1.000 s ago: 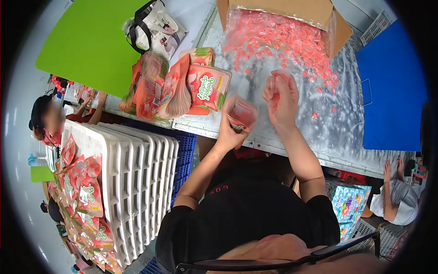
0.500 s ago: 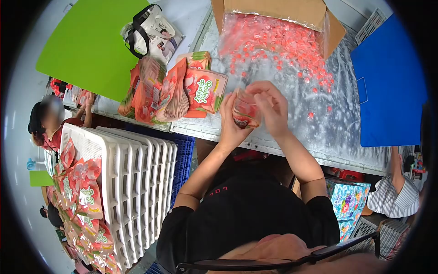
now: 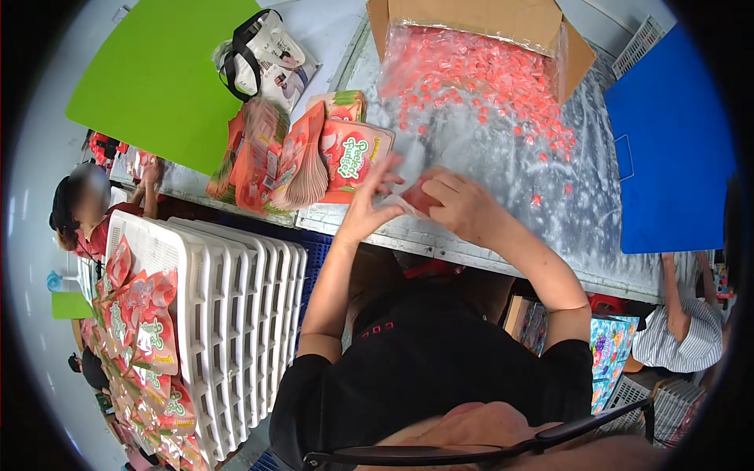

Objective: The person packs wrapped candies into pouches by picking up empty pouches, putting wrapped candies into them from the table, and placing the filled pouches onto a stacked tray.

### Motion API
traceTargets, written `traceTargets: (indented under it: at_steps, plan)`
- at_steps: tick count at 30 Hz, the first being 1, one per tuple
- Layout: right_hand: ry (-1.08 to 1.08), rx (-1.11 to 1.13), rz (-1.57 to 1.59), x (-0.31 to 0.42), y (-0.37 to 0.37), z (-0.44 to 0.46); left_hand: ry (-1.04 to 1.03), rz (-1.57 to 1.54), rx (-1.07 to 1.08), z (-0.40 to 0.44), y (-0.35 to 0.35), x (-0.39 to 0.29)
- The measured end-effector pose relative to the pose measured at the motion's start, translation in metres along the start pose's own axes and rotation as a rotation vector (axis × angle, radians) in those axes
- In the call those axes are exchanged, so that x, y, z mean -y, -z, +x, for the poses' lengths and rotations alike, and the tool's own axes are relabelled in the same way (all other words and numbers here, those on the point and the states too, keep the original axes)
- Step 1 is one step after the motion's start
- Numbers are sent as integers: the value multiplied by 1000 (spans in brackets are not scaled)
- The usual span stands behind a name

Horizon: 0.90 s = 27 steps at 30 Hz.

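My right hand (image 3: 467, 206) pinches a red candy pouch (image 3: 420, 196), partly blurred, above the front edge of the metal table. Its fingers cover much of the pouch. Close to its left side is my left hand (image 3: 369, 206), fingers and thumb spread; whether the thumb touches the pouch is hard to see. Just beyond the left hand lies a flat printed pouch (image 3: 345, 157) reading "Peeled Pudge". Beside it, a fanned stack of pouches (image 3: 302, 169) and a banded bundle of pouches (image 3: 255, 161) rest on the table.
Small red wrapped candies (image 3: 479, 74) spill from a cardboard box (image 3: 471, 17) across the table. A blue panel (image 3: 667, 149) stands right, a green board (image 3: 165, 78) and a tote bag (image 3: 271, 59) left. Filled pouches (image 3: 149, 337) lie in stacked white crates (image 3: 228, 314). Other people (image 3: 82, 208) work nearby.
My left hand has let go of the pouch, moved left and spread its fingers. My right hand has closed on the pouch and brought it slightly lower.
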State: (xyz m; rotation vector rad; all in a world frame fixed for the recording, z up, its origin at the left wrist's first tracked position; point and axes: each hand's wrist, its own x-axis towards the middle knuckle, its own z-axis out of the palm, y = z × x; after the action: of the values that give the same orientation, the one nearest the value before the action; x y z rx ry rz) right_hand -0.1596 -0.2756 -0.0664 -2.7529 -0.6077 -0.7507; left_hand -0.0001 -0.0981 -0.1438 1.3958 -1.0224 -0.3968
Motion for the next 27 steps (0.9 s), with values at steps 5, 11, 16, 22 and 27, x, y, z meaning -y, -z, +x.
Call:
traceTargets:
  at_steps: [5,11,16,22,27]
  plan:
    - [-82,35,12,-4,-10,-12,211,5,336,5,-6,-5]
    - [-304,713,143,0,11,12,155,-25,244,-2,-43,-29]
    - [-373,799,348,-13,-4,10,52,157,174,-7,-41,-24]
    - [-271,-256,-129,6,46,23,125,-177,-195,-8,-24,-7]
    - [-727,-239,579,-21,6,-18,258,-268,-112,-16,-19,-4]
